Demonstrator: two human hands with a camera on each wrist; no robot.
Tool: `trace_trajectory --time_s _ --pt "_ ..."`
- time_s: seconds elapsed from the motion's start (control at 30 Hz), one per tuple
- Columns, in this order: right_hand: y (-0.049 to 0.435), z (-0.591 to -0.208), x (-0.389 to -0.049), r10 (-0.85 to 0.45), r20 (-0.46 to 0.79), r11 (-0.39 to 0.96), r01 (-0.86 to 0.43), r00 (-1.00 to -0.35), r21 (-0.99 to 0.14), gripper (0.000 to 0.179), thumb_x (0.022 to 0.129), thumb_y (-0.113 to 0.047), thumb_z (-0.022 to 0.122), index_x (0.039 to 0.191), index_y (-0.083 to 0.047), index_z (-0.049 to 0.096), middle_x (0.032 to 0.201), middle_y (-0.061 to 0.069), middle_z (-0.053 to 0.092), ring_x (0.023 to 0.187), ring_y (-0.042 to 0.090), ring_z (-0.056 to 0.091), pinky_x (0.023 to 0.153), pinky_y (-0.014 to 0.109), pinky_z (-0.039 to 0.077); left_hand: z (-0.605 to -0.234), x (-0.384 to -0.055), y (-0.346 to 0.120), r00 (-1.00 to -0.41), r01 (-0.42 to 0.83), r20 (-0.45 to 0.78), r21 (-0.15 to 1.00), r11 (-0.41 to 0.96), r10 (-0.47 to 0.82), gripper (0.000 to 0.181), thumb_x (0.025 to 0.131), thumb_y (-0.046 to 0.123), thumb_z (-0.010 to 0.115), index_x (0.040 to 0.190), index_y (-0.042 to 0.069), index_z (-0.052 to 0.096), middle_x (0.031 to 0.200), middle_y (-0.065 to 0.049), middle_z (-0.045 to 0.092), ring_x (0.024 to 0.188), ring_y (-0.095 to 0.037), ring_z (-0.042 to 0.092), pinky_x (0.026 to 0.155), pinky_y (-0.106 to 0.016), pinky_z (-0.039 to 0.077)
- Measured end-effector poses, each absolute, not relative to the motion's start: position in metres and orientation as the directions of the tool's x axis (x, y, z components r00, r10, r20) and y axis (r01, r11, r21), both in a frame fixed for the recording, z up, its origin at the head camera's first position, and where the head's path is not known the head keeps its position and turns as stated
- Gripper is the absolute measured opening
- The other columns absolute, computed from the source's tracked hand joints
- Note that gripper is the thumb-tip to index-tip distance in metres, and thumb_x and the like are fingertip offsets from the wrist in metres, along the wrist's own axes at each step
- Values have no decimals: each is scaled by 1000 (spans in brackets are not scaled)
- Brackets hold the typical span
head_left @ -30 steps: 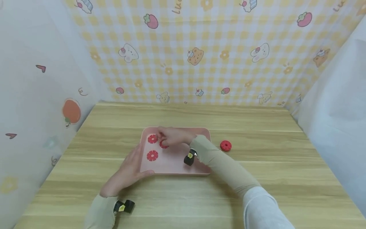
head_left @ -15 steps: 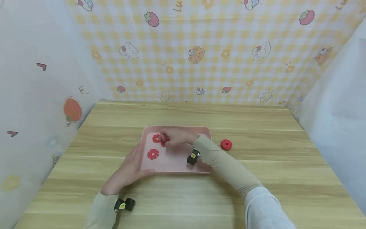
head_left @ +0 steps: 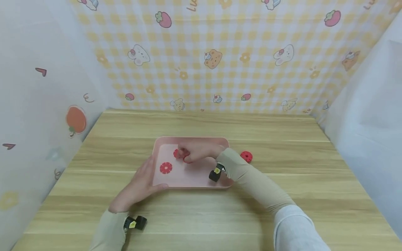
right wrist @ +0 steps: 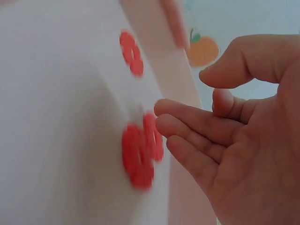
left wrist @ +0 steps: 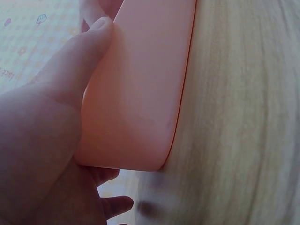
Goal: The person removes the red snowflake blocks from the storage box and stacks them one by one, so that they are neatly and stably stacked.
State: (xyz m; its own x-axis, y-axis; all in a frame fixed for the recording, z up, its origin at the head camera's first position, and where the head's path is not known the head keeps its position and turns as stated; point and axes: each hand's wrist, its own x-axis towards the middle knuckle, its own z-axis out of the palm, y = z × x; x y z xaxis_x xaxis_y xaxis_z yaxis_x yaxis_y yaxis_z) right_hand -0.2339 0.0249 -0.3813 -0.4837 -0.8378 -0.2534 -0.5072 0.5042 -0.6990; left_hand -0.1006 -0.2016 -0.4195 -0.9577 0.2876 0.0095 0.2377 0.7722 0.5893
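My right hand (head_left: 198,152) is over the back left part of a pink tray (head_left: 204,181). In the right wrist view, the fingertips (right wrist: 161,105) point at two overlapping red notched discs; contact cannot be told, and nothing lies between thumb and fingers. One of these interlocking discs (head_left: 176,153) is partly covered by the hand in the head view. Nearer the front left lies a single notched disc (head_left: 165,168). My left hand (head_left: 138,188) rests at the tray's front left corner, fingers straight along the left side. Its thumb (left wrist: 101,33) touches the front rim.
More red notched discs (head_left: 246,157), seemingly stacked, lie on the wooden table (head_left: 276,139) just right of the tray. A yellow checked cloth (head_left: 232,80) hangs behind the table. White patterned sheets stand at both sides.
The back left disc has slid right, away from above the front disc, along with my right hand. The left hand keeps its place on the tray.
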Motion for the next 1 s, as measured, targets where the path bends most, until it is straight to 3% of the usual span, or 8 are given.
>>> trace_trajectory --time_s 0.23,0.57,0.8,1.0 --pt "0 -382 -220 -893 -246 427 -533 -378 -730 10 86 -3 54 89 -10 48 111 3 64 96 10 55 81 19 43 -419 -100 -202 -954 252 16 587 769 300 114 77 46 76 149 -7 5 152 -30 20 137 -48 24 107 -68 23" --pt "-1 -387 -220 -883 -260 453 -564 -391 -690 12 86 0 55 89 -10 50 110 0 66 99 9 56 85 19 43 -419 -100 -203 -954 259 20 563 785 300 113 78 43 76 149 -8 5 152 -32 19 137 -49 23 108 -67 22" --pt "12 -390 -225 -866 -236 461 -523 -440 -717 11 86 -1 55 87 -9 48 103 3 66 94 10 59 83 19 46 -419 -100 -203 -950 279 48 578 767 308 113 77 40 78 149 -7 5 152 -30 20 137 -48 24 108 -67 23" --pt "21 -391 -228 -760 -165 515 -426 -629 -744 20 85 -4 67 93 -7 49 102 6 62 84 17 57 71 22 51 -420 -101 -202 -950 275 39 574 771 310 113 77 43 77 149 -6 5 152 -30 19 138 -48 22 109 -66 22"
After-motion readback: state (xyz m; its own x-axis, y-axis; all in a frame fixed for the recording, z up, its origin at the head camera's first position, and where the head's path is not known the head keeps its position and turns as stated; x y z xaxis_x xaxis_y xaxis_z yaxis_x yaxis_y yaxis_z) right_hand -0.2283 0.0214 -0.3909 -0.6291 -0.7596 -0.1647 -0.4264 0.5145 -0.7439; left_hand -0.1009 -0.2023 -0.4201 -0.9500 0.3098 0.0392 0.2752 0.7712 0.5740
